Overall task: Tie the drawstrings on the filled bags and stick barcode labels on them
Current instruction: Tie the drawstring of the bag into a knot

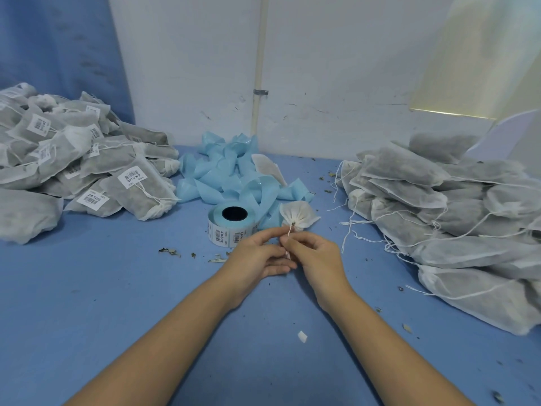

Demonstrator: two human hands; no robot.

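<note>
The small white bag [299, 215] sits just beyond the fingertips, its puckered mouth turned toward the camera, and a short length of drawstring [289, 230] runs from that mouth down into the fingers. The right hand [314, 254] pinches the string between curled thumb and forefinger. The left hand [257, 254] meets it from the other side, thumb and forefinger tips closed on the same string, its lower fingers lying straighter. Just left of the bag stands the label roll [230, 228], with loose blue backing strip [231, 178] behind. Labelled bags [76, 162] are heaped far left and unlabelled bags [456, 218] far right on the blue table [102, 288].
</note>
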